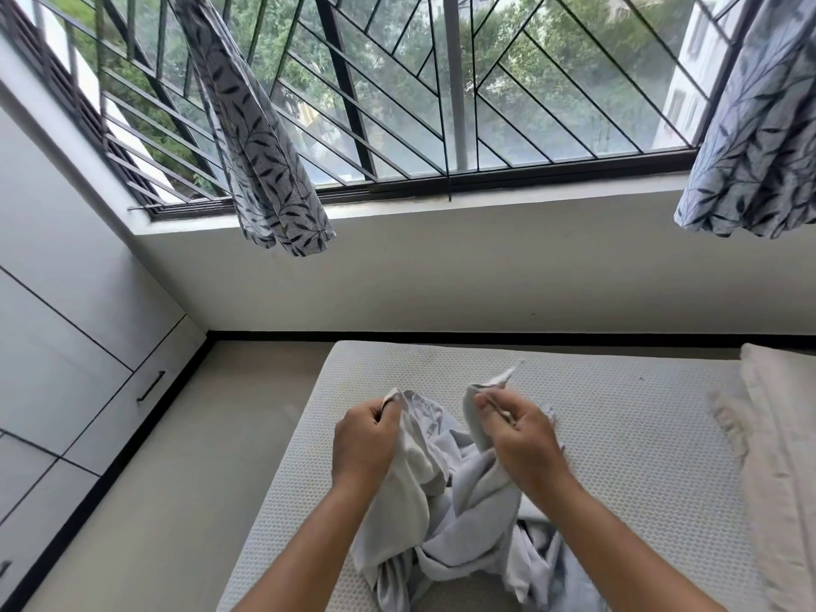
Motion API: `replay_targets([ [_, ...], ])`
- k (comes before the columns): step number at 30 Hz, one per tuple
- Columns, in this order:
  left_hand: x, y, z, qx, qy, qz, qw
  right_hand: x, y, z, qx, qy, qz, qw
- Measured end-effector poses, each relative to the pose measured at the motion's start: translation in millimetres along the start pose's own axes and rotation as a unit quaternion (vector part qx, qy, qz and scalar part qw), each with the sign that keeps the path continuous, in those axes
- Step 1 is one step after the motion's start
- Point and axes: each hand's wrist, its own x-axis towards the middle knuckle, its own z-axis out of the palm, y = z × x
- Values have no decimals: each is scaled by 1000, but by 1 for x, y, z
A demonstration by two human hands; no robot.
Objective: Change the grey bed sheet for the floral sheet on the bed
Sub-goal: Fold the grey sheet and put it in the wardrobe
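Above the bare mattress (618,435), my left hand (364,439) and right hand (519,435) each clamp the grey sheet (459,514); I'd find corners before folding.

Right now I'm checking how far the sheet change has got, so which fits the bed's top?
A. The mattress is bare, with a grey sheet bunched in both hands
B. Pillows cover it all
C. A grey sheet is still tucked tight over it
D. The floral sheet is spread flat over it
A: the textured mattress lies uncovered, and the left hand and right hand each grip the crumpled grey sheet above it.
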Motion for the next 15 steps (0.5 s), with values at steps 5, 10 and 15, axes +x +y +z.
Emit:
replay_targets([
  [5, -3, 8, 12, -166, -100, -168, 967, -27, -7, 41, -15, -198, -60, 978],
  [10, -16, 5, 7, -245, -177, -229, 925, -32, 0, 34, -114, -274, -94, 950],
  [15, -27, -8, 14, -238, -165, -182, 940, -40, 11, 38, -98, -206, -39, 973],
])
